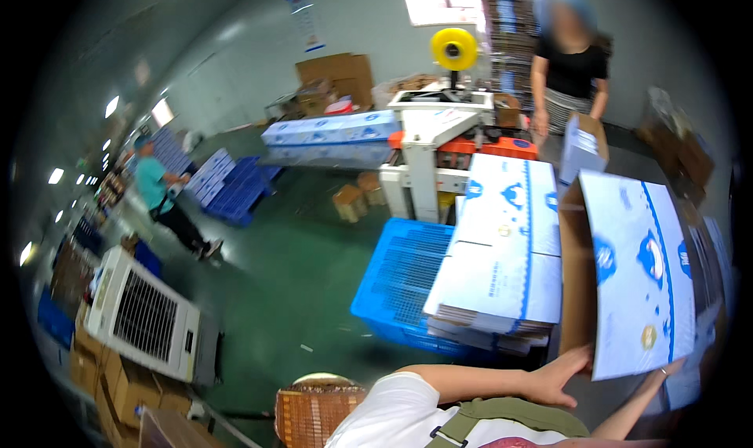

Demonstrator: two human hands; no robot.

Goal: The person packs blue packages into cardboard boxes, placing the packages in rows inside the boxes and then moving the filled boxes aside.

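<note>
Carton [637,272] — long axis away, brown side leftward — left hand [558,380] spread at edge, right hand [672,367], grip unclear

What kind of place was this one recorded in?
Most likely the packing area of a factory or warehouse: there is a stack of flattened boxes beside an open box, a white machine topped by a yellow reel, and a blue pallet.
</note>
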